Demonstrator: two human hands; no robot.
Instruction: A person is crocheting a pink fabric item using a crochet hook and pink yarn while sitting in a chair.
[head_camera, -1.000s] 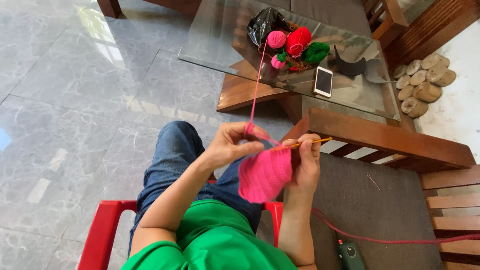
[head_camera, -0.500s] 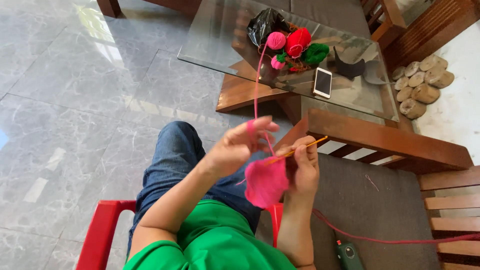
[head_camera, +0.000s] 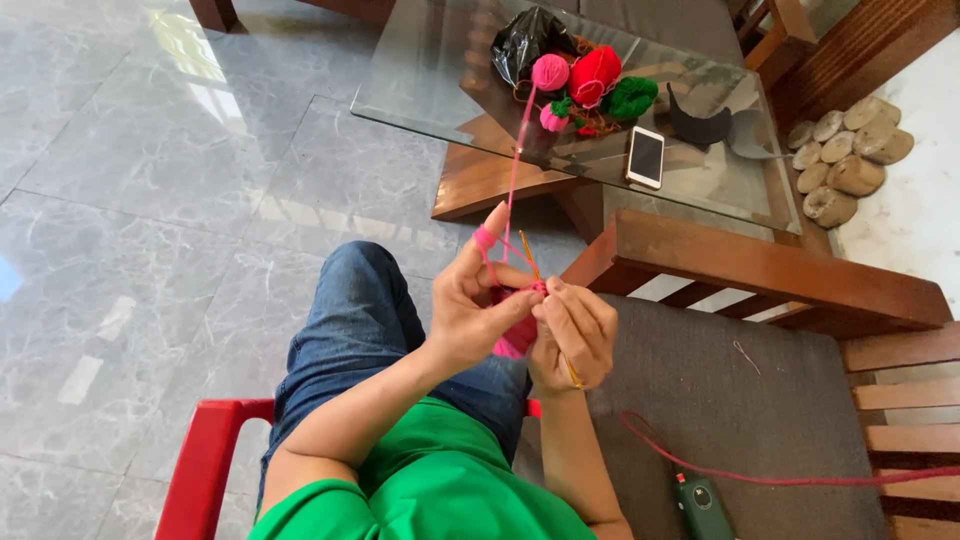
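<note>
Gripped pink crochet piece (head_camera: 515, 335) in left hand (head_camera: 478, 305), closed right hand (head_camera: 575, 335) on hook (head_camera: 530, 258), yarn (head_camera: 516, 160) trailing to worktop (head_camera: 440, 75).

Pink crochet piece (head_camera: 517, 335) hangs bunched between both hands; its taut pink yarn strand (head_camera: 515, 170) runs far to a pink ball (head_camera: 549, 72).

what things are made of, as seen from my chair

the pink yarn (head_camera: 513, 180) looped on my left hand (head_camera: 478, 305) looks soft and fuzzy, like the small pink knitted piece (head_camera: 517, 335) between my fingers. my right hand (head_camera: 572, 330) grips a thin, smooth crochet hook (head_camera: 530, 258). far off, the glass tabletop (head_camera: 420, 70) is glossy and see-through over polished wood. the floor tiles (head_camera: 150, 200) shine like marble. my jeans (head_camera: 350, 310) are matt denim, the chair arm (head_camera: 200, 470) smooth red plastic, and the grey cushion (head_camera: 760, 420) on my right coarse cloth.
</note>
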